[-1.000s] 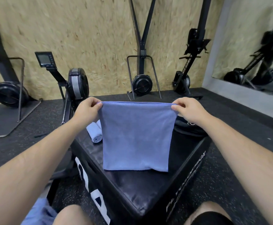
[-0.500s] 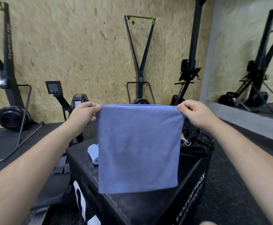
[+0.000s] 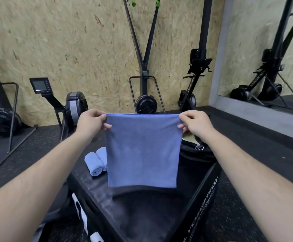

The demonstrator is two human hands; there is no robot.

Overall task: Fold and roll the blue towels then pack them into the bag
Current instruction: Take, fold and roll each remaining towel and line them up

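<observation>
Currently a folded blue towel [image 3: 142, 151] is held up over the black box [image 3: 142, 215], its top corners pinched by the left hand [image 3: 90, 123] and the right hand [image 3: 196, 124]. Two rolled towels [image 3: 94, 163] are seen near the box's left edge, one partly hidden behind the cloth. The black bag [image 3: 192, 154] at the far right edge is largely covered.

Matt cloth towel [image 3: 142, 151]; smooth, perhaps vinyl box [image 3: 142, 212].
</observation>
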